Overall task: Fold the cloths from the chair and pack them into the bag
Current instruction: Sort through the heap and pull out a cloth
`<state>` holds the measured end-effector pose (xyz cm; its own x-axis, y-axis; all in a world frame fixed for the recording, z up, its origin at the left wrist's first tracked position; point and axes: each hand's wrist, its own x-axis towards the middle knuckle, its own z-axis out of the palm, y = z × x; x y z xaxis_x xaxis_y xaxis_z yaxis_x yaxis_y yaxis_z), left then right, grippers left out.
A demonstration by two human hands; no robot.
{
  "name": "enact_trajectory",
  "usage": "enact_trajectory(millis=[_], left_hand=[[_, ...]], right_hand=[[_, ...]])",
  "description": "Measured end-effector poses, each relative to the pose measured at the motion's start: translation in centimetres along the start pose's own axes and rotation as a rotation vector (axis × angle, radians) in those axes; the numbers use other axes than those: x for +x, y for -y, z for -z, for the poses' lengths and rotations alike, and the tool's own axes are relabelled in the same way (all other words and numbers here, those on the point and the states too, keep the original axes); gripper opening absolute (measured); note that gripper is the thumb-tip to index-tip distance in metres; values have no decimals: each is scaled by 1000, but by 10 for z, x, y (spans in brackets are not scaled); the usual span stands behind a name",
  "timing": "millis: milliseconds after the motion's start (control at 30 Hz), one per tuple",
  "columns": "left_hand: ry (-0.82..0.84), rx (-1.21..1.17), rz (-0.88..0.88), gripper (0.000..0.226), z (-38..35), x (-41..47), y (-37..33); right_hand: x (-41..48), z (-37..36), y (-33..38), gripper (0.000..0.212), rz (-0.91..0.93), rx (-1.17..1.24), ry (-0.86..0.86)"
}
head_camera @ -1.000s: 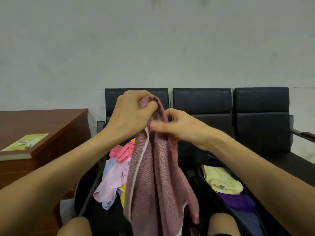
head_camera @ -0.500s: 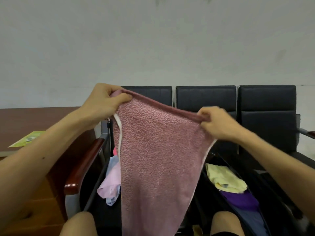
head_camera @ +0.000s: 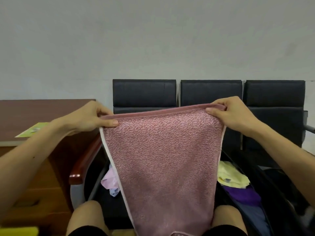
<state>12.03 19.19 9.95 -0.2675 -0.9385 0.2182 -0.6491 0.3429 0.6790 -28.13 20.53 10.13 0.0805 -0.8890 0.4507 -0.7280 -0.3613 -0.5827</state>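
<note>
While the left grip [head_camera: 88, 120] and right grip [head_camera: 233, 114] each pinch a top corner, the nubby pink terry towel [head_camera: 163, 159] hangs taut and flat before the black padded chair [head_camera: 144, 94], tapering toward the knees [head_camera: 88, 215]

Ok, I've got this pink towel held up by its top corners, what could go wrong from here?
The left hand and right hand each pinch only a top corner of the pink towel; a slip could drop it onto the unfolded cloths on the chair. The spread towel also hides part of the bag, so lowering it blind might rumple the yellow cloth and purple cloth already inside.
</note>
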Motion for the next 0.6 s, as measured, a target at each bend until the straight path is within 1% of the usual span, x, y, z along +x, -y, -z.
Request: enact_trajectory(millis=[67, 167, 300, 433, 600], left_hand=[[-25, -79, 20, 21, -1, 1, 7], [-60, -295, 65, 13, -7, 2, 14], [-127, -517, 110, 22, -15, 4, 21], [-191, -549, 118, 24, -23, 7, 20], [-316, -598, 132, 13, -33, 11, 14]], right_hand=[[0, 3, -2, 11, -18, 33, 27], [-1, 9, -6, 9, -50, 99, 62], [-2, 10, -11, 13, -84, 168, 97], [-3, 6, -9, 22, -93, 246, 111], [-6, 0, -1, 35, -112, 294, 55]])
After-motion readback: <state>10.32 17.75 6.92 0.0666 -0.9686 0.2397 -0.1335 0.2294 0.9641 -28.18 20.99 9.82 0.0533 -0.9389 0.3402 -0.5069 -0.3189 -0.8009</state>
